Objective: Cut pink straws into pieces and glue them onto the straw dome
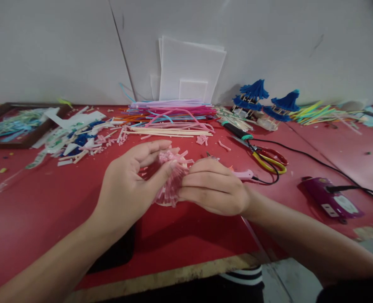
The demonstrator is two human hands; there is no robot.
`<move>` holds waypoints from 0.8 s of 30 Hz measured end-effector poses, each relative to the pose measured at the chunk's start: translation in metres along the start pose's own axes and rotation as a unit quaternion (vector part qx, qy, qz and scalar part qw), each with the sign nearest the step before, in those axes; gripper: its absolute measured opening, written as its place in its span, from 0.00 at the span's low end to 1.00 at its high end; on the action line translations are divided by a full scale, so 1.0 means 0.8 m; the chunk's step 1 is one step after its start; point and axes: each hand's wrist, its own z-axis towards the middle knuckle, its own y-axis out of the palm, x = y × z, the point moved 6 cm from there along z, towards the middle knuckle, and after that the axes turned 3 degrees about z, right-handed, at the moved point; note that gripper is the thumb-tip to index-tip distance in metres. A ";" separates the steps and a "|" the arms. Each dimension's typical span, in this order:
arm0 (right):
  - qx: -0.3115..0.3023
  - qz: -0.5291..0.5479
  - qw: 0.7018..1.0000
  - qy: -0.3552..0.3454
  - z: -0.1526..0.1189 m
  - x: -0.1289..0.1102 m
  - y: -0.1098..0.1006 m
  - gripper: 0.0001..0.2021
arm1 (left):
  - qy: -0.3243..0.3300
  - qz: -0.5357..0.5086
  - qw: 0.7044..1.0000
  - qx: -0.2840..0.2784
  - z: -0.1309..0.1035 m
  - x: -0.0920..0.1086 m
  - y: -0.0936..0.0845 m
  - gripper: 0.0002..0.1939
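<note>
Above the red table, my left hand (132,176) is closed round a pink fringed piece (169,185), its thumb pressed against the near face. The piece is built of many thin pink strips that fan downward like a small roof. My right hand (214,185) is pinched at the right side of that piece, its fingertips partly hidden against the strips. A few strip ends stick out at the top between the hands. Just beyond my right hand lies a pink-handled tool (243,174) with a black cord, its front covered by the hand.
Coloured sticks (174,113) are piled by the wall, with scraps (79,141) and a brown frame (25,145) leftward. To the right are blue roofed models (251,94), red-and-yellow-handled scissors (270,162), a green-black handle (237,130) and a purple power socket (331,198) with cords.
</note>
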 end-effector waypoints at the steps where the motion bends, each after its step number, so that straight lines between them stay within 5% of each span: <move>1: 0.003 -0.006 1.000 -0.002 -0.001 0.000 -0.001 0.04 | 0.008 -0.007 1.000 -0.002 0.000 0.000 0.000 0.18; 6: 0.015 -0.037 0.999 0.002 -0.007 0.011 -0.013 0.14 | 0.099 -0.037 0.994 0.010 -0.002 0.009 -0.011 0.20; 10: 0.002 -0.110 0.989 0.098 -0.018 0.040 -0.032 0.10 | 0.082 0.007 0.996 0.027 -0.002 0.008 -0.018 0.20; 13: -0.083 -0.136 0.944 0.289 -0.048 0.077 -0.048 0.18 | 0.063 0.018 0.998 0.017 0.002 0.007 -0.017 0.17; 16: -0.255 -0.125 0.858 0.429 -0.099 0.096 -0.053 0.27 | 0.074 0.012 0.997 0.009 0.008 0.008 -0.015 0.14; 19: -0.374 -0.119 0.803 0.449 -0.138 0.091 -0.055 0.23 | 0.093 -0.022 0.995 -0.011 0.014 0.007 -0.014 0.13; 24: -0.374 -0.126 0.807 0.439 -0.156 0.083 -0.049 0.23 | 0.112 -0.060 0.991 -0.039 0.023 0.006 -0.015 0.12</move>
